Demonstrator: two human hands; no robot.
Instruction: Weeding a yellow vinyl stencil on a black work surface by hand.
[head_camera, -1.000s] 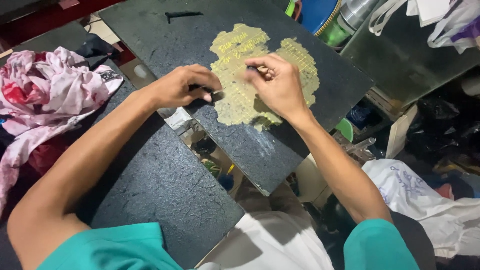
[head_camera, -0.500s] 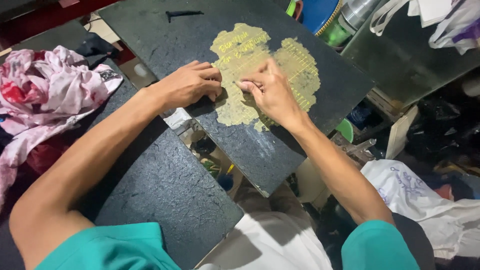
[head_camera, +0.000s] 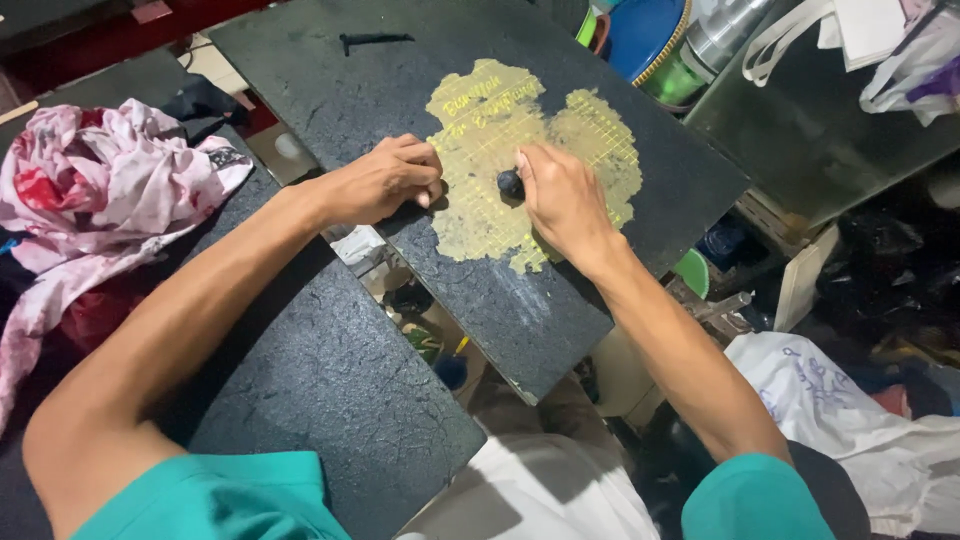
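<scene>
Left hand (head_camera: 385, 180) curled knuckles-up (fingers tucked), right hand (head_camera: 560, 195) fingers bent, both forearms extended forward

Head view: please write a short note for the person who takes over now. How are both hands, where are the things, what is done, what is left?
Left hand: closed, pressing on the dark slab at the left edge of the yellow patch.
Right hand: holds a small dark round tool on the patch.
The slab lies tilted across a second dark slab. A pink cloth lies at the left.
Done: yellow layer with grid lines and writing is on the slab.
Left: apparently the work on the patch; how much, I cannot tell.
</scene>
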